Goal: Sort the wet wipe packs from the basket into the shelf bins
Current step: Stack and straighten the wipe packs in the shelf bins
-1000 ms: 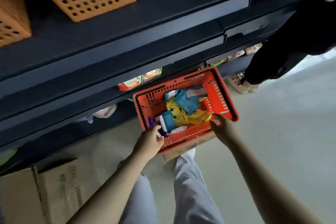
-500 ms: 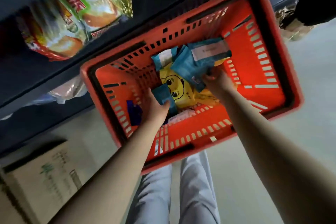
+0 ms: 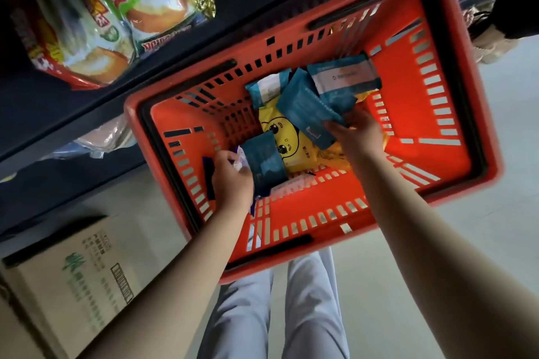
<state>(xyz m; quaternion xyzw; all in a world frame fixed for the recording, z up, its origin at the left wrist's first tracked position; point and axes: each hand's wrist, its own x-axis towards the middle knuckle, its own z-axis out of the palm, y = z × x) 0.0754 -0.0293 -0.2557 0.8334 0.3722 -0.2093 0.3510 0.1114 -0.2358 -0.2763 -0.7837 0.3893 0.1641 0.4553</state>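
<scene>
Inside the orange basket [image 3: 446,90] I see my right hand [image 3: 355,137] pinching a crinkled teal wipe pack [image 3: 309,114] at its middle, above a yellow cartoon-face pack [image 3: 291,143], while my left hand [image 3: 232,181] curls beside another teal pack [image 3: 262,160], its grip unclear.

Bare left forearm [image 3: 175,285], bare right forearm [image 3: 423,227]; pale blue-grey trousers [image 3: 312,315], softly creased.

Dark shelving [image 3: 73,114], pale floor [image 3: 495,213]
</scene>
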